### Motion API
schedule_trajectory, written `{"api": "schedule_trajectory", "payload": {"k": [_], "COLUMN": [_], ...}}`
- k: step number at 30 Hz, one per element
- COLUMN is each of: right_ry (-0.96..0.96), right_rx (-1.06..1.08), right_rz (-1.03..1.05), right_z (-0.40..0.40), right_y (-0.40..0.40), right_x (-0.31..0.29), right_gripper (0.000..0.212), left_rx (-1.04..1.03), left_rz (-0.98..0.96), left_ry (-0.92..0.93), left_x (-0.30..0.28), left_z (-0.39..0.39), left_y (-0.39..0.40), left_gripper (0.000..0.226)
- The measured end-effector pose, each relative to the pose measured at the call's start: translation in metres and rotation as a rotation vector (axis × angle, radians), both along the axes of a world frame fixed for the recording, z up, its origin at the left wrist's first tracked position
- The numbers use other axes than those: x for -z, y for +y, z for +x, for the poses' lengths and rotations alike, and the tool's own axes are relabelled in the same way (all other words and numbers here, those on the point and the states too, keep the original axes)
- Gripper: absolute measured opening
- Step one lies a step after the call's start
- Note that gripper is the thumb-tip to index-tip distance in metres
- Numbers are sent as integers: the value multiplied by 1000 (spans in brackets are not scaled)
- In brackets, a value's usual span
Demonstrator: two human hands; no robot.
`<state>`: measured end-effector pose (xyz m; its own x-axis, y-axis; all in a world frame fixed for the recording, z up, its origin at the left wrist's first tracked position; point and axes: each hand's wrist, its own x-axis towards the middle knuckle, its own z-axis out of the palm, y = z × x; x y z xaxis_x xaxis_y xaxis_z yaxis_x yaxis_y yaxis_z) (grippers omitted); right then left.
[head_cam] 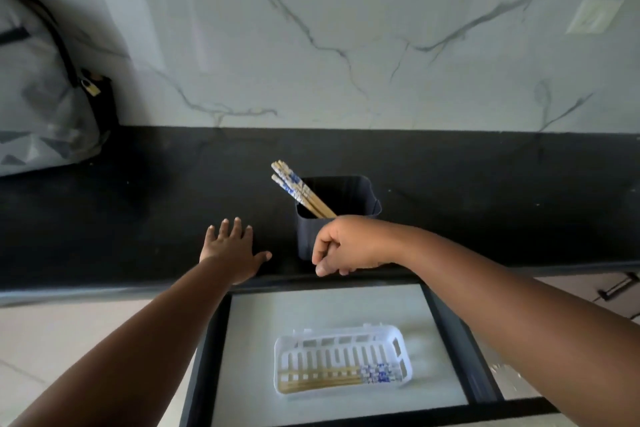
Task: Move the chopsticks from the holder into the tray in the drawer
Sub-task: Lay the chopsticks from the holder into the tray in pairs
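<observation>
- A dark, square-mouthed plastic holder [337,215] stands on the black stone countertop [138,204], close to its front edge
- Several wooden chopsticks with blue-and-white patterned tops [299,191] lean toward the holder's left rear corner, their patterned ends sticking up over the rim
- The right hand [349,246] is in front of the holder, covering part of its front wall; its fingers are curled loosely downward with the thumb pointing toward the counter edge, and I cannot tell whether they hold anything
- The left hand [232,251] lies palm-down on the countertop left of the holder, fingers straight and spread apart, gripping nothing
- Below the counter edge an open drawer with a dark frame and pale floor [311,308] is pulled out
- A white slotted plastic tray [341,357] sits on the drawer floor, toward the front
- More chopsticks of the same kind [332,380] lie flat along the tray's near side, patterned ends to the right
- A grey backpack with black straps [41,90] leans against the marble-veined wall [346,28] at the far left of the counter
</observation>
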<state>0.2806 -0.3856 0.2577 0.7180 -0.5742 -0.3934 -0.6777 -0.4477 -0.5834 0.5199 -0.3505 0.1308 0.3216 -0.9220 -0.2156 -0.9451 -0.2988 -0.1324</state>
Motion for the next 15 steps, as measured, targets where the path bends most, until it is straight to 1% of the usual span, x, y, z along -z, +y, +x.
{"api": "schedule_trajectory", "payload": {"k": [2, 5, 8, 12, 15], "right_ry": [-74, -183, -205, -199, -160], "right_rx": [104, 265, 335, 356, 335], "right_rz": [-40, -172, -330, -340, -255], "right_z": [2, 4, 7, 12, 17], "right_y": [-9, -22, -33, -56, -75], "right_x": [-13, -22, -22, -12, -2], "right_gripper": [6, 8, 13, 9, 12], "left_rx": [20, 38, 51, 48, 48], "left_rz": [12, 5, -36, -90, -132], "left_ry": [-10, -3, 8, 34, 70], "left_x": [-8, -19, -28, -34, -36], "left_z": [-2, -6, -9, -10, -11], "left_y": [-2, -6, -15, -31, -41], "left_gripper": [85, 87, 88, 88, 87]}}
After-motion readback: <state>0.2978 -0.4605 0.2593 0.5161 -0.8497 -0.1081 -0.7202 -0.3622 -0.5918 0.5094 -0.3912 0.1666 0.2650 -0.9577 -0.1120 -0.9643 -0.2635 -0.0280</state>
